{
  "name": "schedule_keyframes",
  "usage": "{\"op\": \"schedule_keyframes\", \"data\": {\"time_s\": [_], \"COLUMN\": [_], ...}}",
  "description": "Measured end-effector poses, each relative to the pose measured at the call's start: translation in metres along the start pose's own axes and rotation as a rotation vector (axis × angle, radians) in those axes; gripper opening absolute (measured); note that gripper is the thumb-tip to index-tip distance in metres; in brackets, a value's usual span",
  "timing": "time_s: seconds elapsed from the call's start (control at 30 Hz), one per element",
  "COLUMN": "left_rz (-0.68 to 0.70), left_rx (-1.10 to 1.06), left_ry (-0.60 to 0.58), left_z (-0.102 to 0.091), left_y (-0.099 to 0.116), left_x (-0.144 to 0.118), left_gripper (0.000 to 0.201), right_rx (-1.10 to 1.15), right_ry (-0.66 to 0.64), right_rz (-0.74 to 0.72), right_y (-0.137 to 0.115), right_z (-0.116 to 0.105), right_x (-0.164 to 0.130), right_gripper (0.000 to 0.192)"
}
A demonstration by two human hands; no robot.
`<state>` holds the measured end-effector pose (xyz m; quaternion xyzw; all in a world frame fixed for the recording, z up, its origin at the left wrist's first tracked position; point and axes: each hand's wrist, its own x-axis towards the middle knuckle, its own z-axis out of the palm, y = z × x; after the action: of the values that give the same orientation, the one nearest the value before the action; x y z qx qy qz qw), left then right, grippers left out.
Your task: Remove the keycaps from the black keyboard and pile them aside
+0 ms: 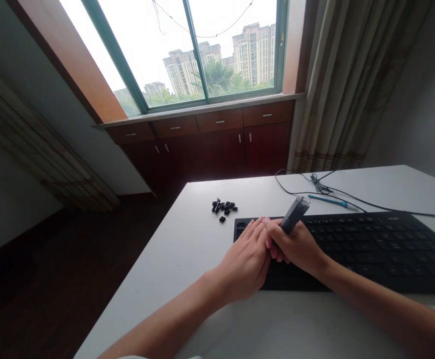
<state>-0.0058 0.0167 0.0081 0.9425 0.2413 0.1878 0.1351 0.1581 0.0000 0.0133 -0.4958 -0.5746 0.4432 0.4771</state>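
Our right hand has its grip closed around a dark grey rectangular tool, tilted over the left end of the black plastic keyboard on the white desk; our left hand lies flat, fingers open, touching it, loose black keycaps nearby

A blue pen and black cable are seen on the white table, with a curtain, window and dark wood cabinets behind it.
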Motion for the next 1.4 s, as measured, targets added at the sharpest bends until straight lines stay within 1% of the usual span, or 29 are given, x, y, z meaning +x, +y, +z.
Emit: {"op": "schedule_keyframes", "data": {"time_s": [0.2,0.4,0.47,0.57,0.6,0.67,0.73,0.87,1.0,1.07,1.13,1.23,1.4], "left_rz": [0.004,-0.006,-0.018,-0.066,-0.078,-0.082,-0.072,-0.026,-0.001,0.032,0.081,0.133,0.138], "left_rx": [-0.002,-0.022,-0.038,-0.069,-0.073,-0.078,-0.092,-0.090,-0.024,0.000,0.020,0.031,-0.098], "left_ry": [-0.009,-0.035,-0.019,0.042,0.061,0.083,0.097,0.109,0.149,0.156,0.147,0.141,0.196], "left_z": [-0.003,-0.004,-0.003,-0.002,-0.002,-0.003,-0.006,-0.014,-0.023,-0.027,-0.030,-0.031,-0.032], "left_y": [0.003,0.002,0.002,0.002,0.002,0.003,0.003,-0.006,-0.023,-0.030,-0.035,-0.036,-0.038], "left_x": [0.001,0.000,0.000,0.001,0.002,0.003,0.003,0.000,-0.004,-0.006,-0.007,-0.007,-0.006], "left_gripper": [0.051,0.055,0.054,0.052,0.052,0.050,0.047,0.040,0.032,0.027,0.022,0.016,0.013], "right_rx": [0.013,0.009,0.055,0.141,0.142,0.105,0.085,0.113,0.150,0.177,0.200,0.213,0.224], "right_ry": [0.008,0.024,0.057,0.170,0.184,0.158,0.138,0.154,0.123,0.100,0.095,0.104,0.115], "right_rz": [-0.031,-0.045,-0.032,0.009,0.014,0.005,-0.023,-0.062,-0.045,-0.044,-0.045,-0.041,-0.045], "right_y": [0.001,0.001,0.001,0.000,-0.001,-0.002,-0.003,-0.007,-0.012,-0.013,-0.014,-0.013,-0.011], "right_z": [0.000,0.000,-0.001,-0.001,0.000,0.000,0.000,-0.001,-0.002,-0.002,-0.003,-0.003,-0.003], "right_x": [-0.001,-0.002,-0.002,0.001,0.002,0.003,0.004,0.002,0.000,0.000,0.000,0.001,0.002], "right_gripper": [0.046,0.049,0.048,0.047,0.047,0.049,0.051,0.052,0.052,0.051,0.048,0.047,0.048]}}
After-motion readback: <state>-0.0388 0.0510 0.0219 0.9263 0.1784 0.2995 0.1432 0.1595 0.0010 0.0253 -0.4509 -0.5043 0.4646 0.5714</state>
